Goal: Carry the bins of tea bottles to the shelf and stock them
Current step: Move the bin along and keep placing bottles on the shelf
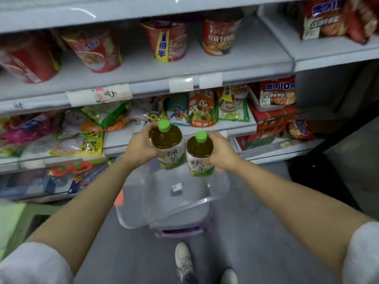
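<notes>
Head view: left hand [141,145] grips one tea bottle [168,144], right hand [220,149] grips another bottle [200,153]; fingers hidden behind them; clear bin [184,203] below, blurred.

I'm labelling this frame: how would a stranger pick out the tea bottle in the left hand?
Look below the snack shelf, above the clear bin. Two green-capped bottles are held side by side; the left hand grips the higher, farther one.

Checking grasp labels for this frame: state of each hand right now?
Left hand: closed round a green-capped tea bottle.
Right hand: closed round a second tea bottle, also held upright above the clear bin.
</notes>
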Available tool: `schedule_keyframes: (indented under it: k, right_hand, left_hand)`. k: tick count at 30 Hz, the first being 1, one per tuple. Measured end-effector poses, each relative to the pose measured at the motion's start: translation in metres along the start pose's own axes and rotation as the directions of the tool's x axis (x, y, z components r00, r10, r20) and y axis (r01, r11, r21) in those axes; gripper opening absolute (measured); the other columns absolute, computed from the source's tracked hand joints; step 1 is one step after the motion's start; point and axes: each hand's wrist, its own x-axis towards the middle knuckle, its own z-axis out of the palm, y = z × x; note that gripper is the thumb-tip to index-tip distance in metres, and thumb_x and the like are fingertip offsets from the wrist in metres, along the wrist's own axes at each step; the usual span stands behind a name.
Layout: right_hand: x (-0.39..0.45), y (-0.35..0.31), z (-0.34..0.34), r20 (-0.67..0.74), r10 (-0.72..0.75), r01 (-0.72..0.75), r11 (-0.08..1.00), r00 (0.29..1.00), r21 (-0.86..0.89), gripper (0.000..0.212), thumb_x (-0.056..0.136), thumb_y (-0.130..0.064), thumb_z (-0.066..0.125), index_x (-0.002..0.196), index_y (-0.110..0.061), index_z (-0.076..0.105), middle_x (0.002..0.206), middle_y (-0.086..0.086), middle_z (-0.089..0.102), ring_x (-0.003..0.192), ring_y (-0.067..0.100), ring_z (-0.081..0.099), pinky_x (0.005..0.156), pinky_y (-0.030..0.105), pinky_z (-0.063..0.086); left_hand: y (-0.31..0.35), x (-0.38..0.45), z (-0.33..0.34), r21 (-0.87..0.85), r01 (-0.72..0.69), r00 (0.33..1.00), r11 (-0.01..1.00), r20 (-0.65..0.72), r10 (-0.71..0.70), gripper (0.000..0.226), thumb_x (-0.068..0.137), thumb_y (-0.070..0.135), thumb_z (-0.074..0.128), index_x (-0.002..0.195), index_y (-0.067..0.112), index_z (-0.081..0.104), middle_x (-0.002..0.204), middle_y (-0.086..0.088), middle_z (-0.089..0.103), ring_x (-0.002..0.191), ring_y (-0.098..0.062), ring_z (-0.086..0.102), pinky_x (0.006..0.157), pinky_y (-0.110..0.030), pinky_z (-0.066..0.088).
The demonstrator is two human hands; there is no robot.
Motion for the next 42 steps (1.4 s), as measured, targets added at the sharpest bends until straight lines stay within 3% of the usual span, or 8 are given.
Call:
schedule_keyframes:
  k: [6, 21, 26, 30, 34, 36, 39, 42]
  right_hand:
    - [-0.015, -0.03, -0.085, -0.105, -0.003, 0.016, 0.992, 0.995, 0.121, 0.1, 0.051, 0.0, 0.089, 0.14, -0.012, 0.046, 0.132, 0.006, 0.054, 0.121, 0.023, 0.053, 0.102, 0.042, 0.048]
    - [-0.042, -0.108, -0.257, -0.273, -0.161, 0.232, 0.94, 0.948, 0.25, 0.097, 0.046, 0.003, 0.09, 0.134, -0.017, 0.055, 0.107, -0.002, 0.069, 0.102, 0.015, 0.064, 0.093, 0.035, 0.054]
    - [-0.036, -0.143, -0.3, -0.297, -0.204, 0.293, 0.909, 0.933, 0.296, 0.097, 0.048, 0.011, 0.087, 0.136, -0.011, 0.053, 0.108, 0.001, 0.07, 0.103, 0.016, 0.065, 0.093, 0.039, 0.054]
    - [-0.023, -0.168, -0.324, -0.336, -0.211, 0.318, 0.899, 0.918, 0.303, 0.098, 0.049, 0.013, 0.086, 0.137, -0.011, 0.052, 0.108, 0.0, 0.068, 0.104, 0.017, 0.064, 0.087, 0.035, 0.056]
    - [-0.01, -0.195, -0.345, -0.387, -0.228, 0.355, 0.885, 0.894, 0.3, 0.093, 0.054, 0.015, 0.083, 0.136, -0.014, 0.052, 0.103, -0.006, 0.066, 0.091, 0.003, 0.061, 0.069, 0.019, 0.052]
    - [-0.003, -0.205, -0.352, -0.399, -0.225, 0.361, 0.881, 0.889, 0.306, 0.09, 0.056, 0.015, 0.082, 0.135, -0.014, 0.052, 0.102, -0.006, 0.067, 0.092, 0.007, 0.062, 0.07, 0.022, 0.052]
    - [0.012, -0.215, -0.36, -0.42, -0.226, 0.372, 0.875, 0.879, 0.308, 0.089, 0.057, 0.016, 0.081, 0.136, -0.012, 0.051, 0.106, -0.001, 0.067, 0.1, 0.017, 0.064, 0.072, 0.026, 0.052]
    - [0.029, -0.219, -0.368, -0.428, -0.217, 0.369, 0.876, 0.877, 0.312, 0.092, 0.058, 0.017, 0.079, 0.139, -0.011, 0.048, 0.105, -0.003, 0.066, 0.095, 0.009, 0.061, 0.068, 0.023, 0.051]
  left_hand:
    - [0.085, -0.016, -0.033, -0.107, -0.078, 0.992, 0.991, -0.104, 0.067, 0.079, 0.051, 0.003, 0.089, 0.119, 0.022, 0.055, 0.106, 0.005, 0.068, 0.095, -0.01, 0.065, 0.086, -0.025, 0.051]
    - [0.257, -0.016, -0.111, -0.208, -0.257, 0.965, 0.944, -0.107, 0.239, 0.088, 0.034, 0.011, 0.087, 0.118, 0.014, 0.061, 0.108, -0.005, 0.073, 0.102, -0.022, 0.069, 0.095, -0.048, 0.053]
    - [0.287, -0.008, -0.142, -0.26, -0.283, 0.955, 0.923, -0.166, 0.247, 0.093, 0.037, 0.005, 0.085, 0.124, 0.015, 0.053, 0.112, 0.003, 0.067, 0.098, -0.012, 0.066, 0.088, -0.029, 0.055]
    - [0.304, 0.009, -0.171, -0.191, -0.319, 0.941, 0.928, -0.183, 0.286, 0.105, 0.031, 0.016, 0.088, 0.131, 0.015, 0.055, 0.12, -0.001, 0.066, 0.114, -0.019, 0.061, 0.099, -0.037, 0.05]
    - [0.322, 0.031, -0.195, -0.195, -0.364, 0.926, 0.911, -0.184, 0.33, 0.091, 0.049, -0.004, 0.087, 0.132, 0.014, 0.054, 0.111, 0.008, 0.064, 0.107, -0.017, 0.062, 0.073, -0.019, 0.053]
    - [0.331, 0.042, -0.205, -0.176, -0.389, 0.916, 0.904, -0.18, 0.358, 0.087, 0.057, -0.008, 0.084, 0.135, 0.014, 0.052, 0.119, 0.005, 0.061, 0.108, -0.017, 0.059, 0.067, -0.015, 0.05]
    - [0.34, 0.065, -0.215, -0.169, -0.411, 0.907, 0.896, -0.178, 0.382, 0.09, 0.056, -0.004, 0.086, 0.137, 0.012, 0.051, 0.13, -0.001, 0.058, 0.112, -0.018, 0.058, 0.075, -0.023, 0.054]
    - [0.347, 0.089, -0.218, -0.174, -0.402, 0.91, 0.899, -0.185, 0.371, 0.095, 0.053, -0.001, 0.087, 0.139, 0.015, 0.05, 0.132, -0.001, 0.057, 0.114, -0.022, 0.058, 0.083, -0.036, 0.057]
